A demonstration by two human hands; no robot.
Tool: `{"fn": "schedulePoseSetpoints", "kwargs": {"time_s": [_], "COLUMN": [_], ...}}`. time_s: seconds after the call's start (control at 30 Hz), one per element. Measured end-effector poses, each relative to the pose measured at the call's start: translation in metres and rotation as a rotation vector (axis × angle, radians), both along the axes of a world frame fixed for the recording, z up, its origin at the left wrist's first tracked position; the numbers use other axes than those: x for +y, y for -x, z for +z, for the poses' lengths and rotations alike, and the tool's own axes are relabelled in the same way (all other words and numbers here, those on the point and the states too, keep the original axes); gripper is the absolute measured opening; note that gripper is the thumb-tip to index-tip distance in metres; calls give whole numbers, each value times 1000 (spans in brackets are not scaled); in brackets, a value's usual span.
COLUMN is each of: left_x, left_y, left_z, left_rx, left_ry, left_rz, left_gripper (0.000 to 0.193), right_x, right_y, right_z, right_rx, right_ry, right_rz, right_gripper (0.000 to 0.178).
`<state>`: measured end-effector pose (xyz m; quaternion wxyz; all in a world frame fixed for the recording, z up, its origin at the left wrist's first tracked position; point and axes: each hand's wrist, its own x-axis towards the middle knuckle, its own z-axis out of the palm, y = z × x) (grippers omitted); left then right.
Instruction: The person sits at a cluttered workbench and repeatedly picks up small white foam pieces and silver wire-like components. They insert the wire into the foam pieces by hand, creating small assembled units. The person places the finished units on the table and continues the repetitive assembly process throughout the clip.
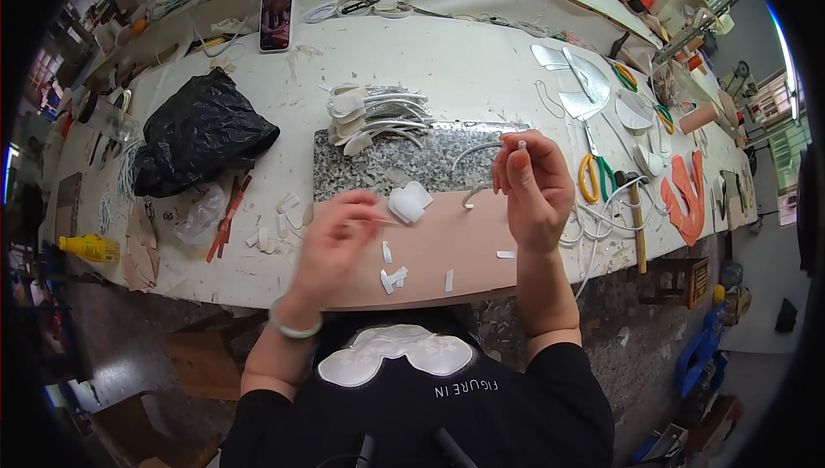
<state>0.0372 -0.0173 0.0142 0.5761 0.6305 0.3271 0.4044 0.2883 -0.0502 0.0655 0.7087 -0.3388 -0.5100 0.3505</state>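
My right hand is raised over the right side of a pinkish-tan sheet, thumb and fingers pinched round a thin pale cord. A whitish cord end pokes up at the thumb tip, and the rest curves away to the left. My left hand is smeared by motion above the sheet's left part, so its grip is unclear. Close to its fingers lie white rounded pieces. Small white strips are scattered on the sheet. Behind stands a stack of pale cord-edged pieces on a speckled stone slab.
To the left are a black plastic bag, a yellow bottle and reddish strips. A phone stands at the back. On the right lie scissors, a hammer, loose white cord and orange cut-outs.
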Motion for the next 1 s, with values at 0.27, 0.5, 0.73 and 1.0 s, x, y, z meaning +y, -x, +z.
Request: {"fn": "schedulePoseSetpoints", "kwargs": {"time_s": [0.27, 0.5, 0.73, 1.0], "left_x": [-3, -5, -9, -7], "left_y": [-83, -49, -42, -23], "left_z": [-7, 12, 30, 31], "left_rx": [122, 55, 7, -119], "left_ry": [72, 372, 345, 412], "left_rz": [-372, -384, -264, -204], "left_gripper": [11, 12, 16, 30], "right_x": [-6, 8, -6, -21], "right_y": [-11, -33, 14, 27], "right_z": [9, -28, -45, -12], "right_rx": [78, -947, -59, -839], "right_ry": [-49, 149, 265, -65], "right_rz": [-98, -339, 207, -25], "right_gripper": [22, 24, 22, 24]}}
